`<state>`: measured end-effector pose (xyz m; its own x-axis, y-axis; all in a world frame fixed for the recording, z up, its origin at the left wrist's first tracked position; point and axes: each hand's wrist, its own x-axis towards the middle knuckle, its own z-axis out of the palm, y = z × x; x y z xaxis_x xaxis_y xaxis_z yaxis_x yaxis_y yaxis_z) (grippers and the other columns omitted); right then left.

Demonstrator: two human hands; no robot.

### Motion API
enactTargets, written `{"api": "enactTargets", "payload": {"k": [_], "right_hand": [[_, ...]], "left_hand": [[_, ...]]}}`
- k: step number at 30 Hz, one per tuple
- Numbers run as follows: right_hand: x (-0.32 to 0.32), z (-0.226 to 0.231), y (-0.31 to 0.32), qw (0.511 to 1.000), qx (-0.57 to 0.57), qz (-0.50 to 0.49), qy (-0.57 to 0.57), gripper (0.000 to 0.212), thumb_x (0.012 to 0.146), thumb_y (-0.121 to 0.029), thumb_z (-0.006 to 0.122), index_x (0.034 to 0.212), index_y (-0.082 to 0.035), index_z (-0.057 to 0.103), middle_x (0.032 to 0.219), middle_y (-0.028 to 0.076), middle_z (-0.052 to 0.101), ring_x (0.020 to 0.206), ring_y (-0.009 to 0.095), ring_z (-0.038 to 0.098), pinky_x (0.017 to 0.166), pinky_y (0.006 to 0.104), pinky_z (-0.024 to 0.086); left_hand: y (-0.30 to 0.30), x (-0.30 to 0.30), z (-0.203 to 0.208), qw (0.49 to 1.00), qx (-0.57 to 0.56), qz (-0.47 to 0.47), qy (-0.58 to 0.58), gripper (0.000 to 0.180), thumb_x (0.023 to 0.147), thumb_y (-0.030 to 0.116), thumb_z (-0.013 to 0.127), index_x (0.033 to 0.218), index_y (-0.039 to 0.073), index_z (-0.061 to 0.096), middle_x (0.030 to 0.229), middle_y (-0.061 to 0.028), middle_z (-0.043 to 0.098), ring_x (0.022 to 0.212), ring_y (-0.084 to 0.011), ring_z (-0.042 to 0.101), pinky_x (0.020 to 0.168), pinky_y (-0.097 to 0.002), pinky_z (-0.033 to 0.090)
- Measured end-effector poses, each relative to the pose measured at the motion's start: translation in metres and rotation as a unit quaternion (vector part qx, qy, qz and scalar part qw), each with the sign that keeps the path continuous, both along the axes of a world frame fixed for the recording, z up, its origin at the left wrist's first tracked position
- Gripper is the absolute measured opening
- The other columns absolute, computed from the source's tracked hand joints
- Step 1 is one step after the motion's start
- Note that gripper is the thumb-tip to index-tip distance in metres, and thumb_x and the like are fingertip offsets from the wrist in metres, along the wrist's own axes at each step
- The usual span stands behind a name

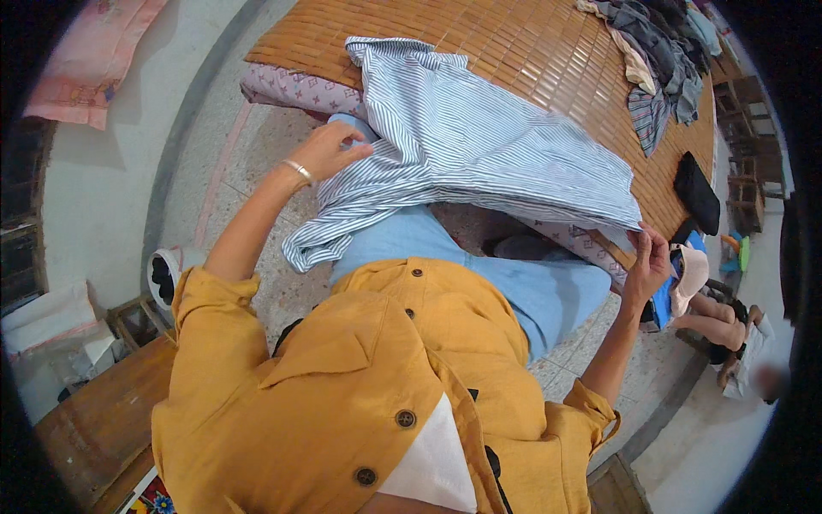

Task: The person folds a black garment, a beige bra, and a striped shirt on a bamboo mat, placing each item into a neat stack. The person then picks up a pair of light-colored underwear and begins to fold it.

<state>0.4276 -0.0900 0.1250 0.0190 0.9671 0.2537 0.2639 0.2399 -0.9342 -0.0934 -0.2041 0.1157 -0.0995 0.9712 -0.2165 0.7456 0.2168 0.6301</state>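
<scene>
A blue-and-white striped shirt (505, 128) lies spread over the edge of a bed, its near part draped across my lap. One sleeve hangs crumpled beside my left thigh. My right hand (651, 257) pinches the shirt's hem at its right corner between thumb and fingers. Close to the shirt's left side is my left hand (332, 152), its fingers loosely bent and apart, with no cloth seen between them. A bracelet (300, 171) circles that wrist.
The bed carries a bamboo mat (522, 43) over a pink patterned mattress (300, 90). Crumpled clothes (664, 56) and a black pouch (696, 193) lie on its right part. A person (749, 343) sits low at the right. A white bin (164, 276) stands at the left.
</scene>
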Motion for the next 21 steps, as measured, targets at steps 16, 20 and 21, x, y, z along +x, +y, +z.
{"api": "enactTargets", "payload": {"k": [16,20,21], "right_hand": [[0.016,0.007,-0.001,1.000,0.016,-0.019,0.010,0.014,0.092,-0.007,0.052,0.094,0.006,0.056,0.100,0.013,0.061,0.089,0.018,0.061,0.082,0.0312,0.053],[0.009,-0.001,-0.003,0.999,0.029,-0.021,-0.021,0.015,0.091,-0.008,0.052,0.094,0.006,0.056,0.099,0.013,0.062,0.088,0.018,0.061,0.081,0.0315,0.053],[0.006,-0.001,-0.001,0.999,0.024,-0.032,-0.018,0.015,0.091,-0.008,0.052,0.095,0.006,0.057,0.098,0.013,0.062,0.088,0.018,0.062,0.081,0.0315,0.053]], "left_hand": [[0.032,0.018,-0.007,0.930,0.012,0.076,-0.361,0.041,0.083,0.022,0.062,0.118,0.002,0.054,0.108,-0.0080,0.061,0.097,-0.0158,0.057,0.087,-0.0286,0.044],[0.017,-0.006,-0.035,0.985,0.048,0.074,-0.146,0.031,0.082,0.010,0.058,0.112,0.003,0.059,0.093,-0.0063,0.066,0.080,-0.0153,0.061,0.074,-0.0293,0.049],[0.014,-0.005,-0.040,0.993,0.106,0.039,-0.023,0.028,0.081,0.010,0.058,0.108,0.004,0.060,0.089,-0.0085,0.065,0.078,-0.0187,0.061,0.072,-0.0303,0.049]]}}
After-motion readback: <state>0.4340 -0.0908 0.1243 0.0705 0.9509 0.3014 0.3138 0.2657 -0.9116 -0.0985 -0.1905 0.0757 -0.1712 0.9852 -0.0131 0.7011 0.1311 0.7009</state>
